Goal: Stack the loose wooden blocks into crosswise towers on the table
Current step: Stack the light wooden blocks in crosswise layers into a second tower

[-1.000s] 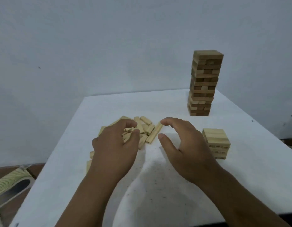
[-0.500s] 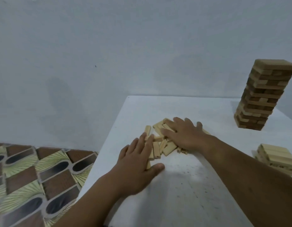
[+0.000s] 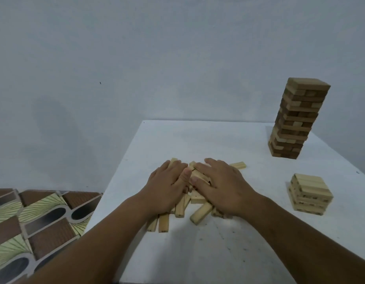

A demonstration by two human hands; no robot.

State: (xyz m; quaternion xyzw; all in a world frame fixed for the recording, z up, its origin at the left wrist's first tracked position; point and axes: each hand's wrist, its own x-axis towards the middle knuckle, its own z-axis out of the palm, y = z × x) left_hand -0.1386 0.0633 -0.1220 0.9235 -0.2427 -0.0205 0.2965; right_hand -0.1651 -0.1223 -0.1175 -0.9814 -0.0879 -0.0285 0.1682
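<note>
I judge this the gathering step: my left hand [image 3: 167, 189] and right hand [image 3: 222, 187] lie side by side, fingers flat, pressing on the loose blocks [image 3: 200, 215]. Next I must pinch a few free. Right of that pile stands the short stack [image 3: 309, 194]; beyond it, the tall tower [image 3: 296, 117].

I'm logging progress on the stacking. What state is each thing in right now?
Loose blocks: scattered flat in a pile, unstacked.
Tall tower: standing, layers crosswise.
Short tower: standing, a few layers high.
Left hand: flat on the pile, fingers straight.
Right hand: flat on the pile, fingers straight.
Table: bearing the blocks and both towers.
</note>
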